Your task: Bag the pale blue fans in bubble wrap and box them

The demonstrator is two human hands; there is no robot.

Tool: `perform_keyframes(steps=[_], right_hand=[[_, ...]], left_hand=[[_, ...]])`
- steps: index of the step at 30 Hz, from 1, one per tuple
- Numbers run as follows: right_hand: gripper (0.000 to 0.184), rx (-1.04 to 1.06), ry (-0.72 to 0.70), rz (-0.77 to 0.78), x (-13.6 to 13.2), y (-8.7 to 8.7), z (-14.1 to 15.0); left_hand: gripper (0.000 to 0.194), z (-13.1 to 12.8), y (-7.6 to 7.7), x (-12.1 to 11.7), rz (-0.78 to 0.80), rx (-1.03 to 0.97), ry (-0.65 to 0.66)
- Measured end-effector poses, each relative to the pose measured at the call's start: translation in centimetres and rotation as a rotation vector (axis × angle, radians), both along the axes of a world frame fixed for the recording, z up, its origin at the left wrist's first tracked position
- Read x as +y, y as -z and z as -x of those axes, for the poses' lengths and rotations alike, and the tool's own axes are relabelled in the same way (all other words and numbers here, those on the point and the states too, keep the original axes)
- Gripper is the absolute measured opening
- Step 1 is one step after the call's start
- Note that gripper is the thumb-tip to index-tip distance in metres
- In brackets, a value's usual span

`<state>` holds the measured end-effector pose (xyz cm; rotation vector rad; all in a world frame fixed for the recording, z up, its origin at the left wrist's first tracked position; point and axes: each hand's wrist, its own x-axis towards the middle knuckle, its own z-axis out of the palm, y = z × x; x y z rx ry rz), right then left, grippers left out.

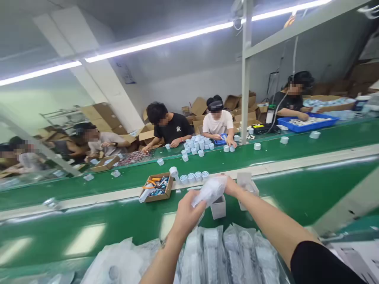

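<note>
My left hand (189, 209) is closed on the near end of a clear plastic bag (211, 190) with something whitish in it, its kind hard to make out. At the bag's far upper end, my right hand (231, 186) has its fingers closed on the plastic, partly hidden behind it. Just below the bag stands an open white box (218, 209). Another white box (244, 180) stands to the right, partly covered by my right forearm. Several bagged items (211, 252) lie side by side in front of me, beneath my arms.
A cardboard tray (170, 188) holds small parts and orange-handled pliers. Beside it stand a white cylinder-shaped piece (174, 172) and a row of pale round caps (191, 177). Across the green conveyor belt (142, 173), several co-workers handle parts. A metal post (245, 79) rises ahead.
</note>
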<state>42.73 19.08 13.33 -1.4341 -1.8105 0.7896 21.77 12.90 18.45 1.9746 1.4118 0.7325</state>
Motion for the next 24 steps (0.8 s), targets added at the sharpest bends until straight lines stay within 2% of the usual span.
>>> perform_keyframes(steps=[3,5,7,9,10,12,15,17,20,22,24], right_hand=[[0.009,0.014,0.034,0.117,1.4,3.9,0.6],[0.007,0.012,0.047,0.214,2.0,5.8,0.7],[0.005,0.0,0.023,0.322,2.6,6.9,0.8],[0.005,-0.013,-0.025,0.411,3.0,7.3,0.8],[0.005,-0.02,-0.047,0.434,3.2,7.4,0.8],[0.014,-0.037,-0.08,0.446,3.5,7.3,0.6],[0.023,-0.045,-0.098,0.442,3.4,7.3,-0.2],[0.02,-0.032,-0.099,0.454,3.2,7.4,-0.7],[0.008,-0.021,-0.112,0.463,2.9,7.5,-1.2],[0.008,-0.033,-0.133,0.448,2.9,7.3,-1.1],[0.011,-0.065,-0.151,0.42,3.0,6.9,-0.8]], left_hand=[[0.022,-0.6,1.6,1.1,-0.029,0.446,-0.049],[0.024,-1.6,1.7,0.8,-0.074,0.684,0.016],[0.026,-3.7,1.4,0.6,-0.131,0.887,0.246],[0.025,-6.4,0.8,1.3,-0.167,1.014,0.515],[0.024,-7.7,0.6,2.0,-0.141,1.048,0.604],[0.023,-9.5,0.3,4.0,-0.016,1.086,0.673],[0.036,-9.4,0.8,6.7,0.085,1.002,0.595],[0.044,-8.0,1.8,7.2,-0.009,0.881,0.497],[0.039,-6.3,3.7,6.2,-0.123,0.8,0.515],[0.036,-6.1,4.6,5.5,-0.108,0.846,0.523],[0.04,-6.5,5.1,5.0,-0.07,0.901,0.449]])
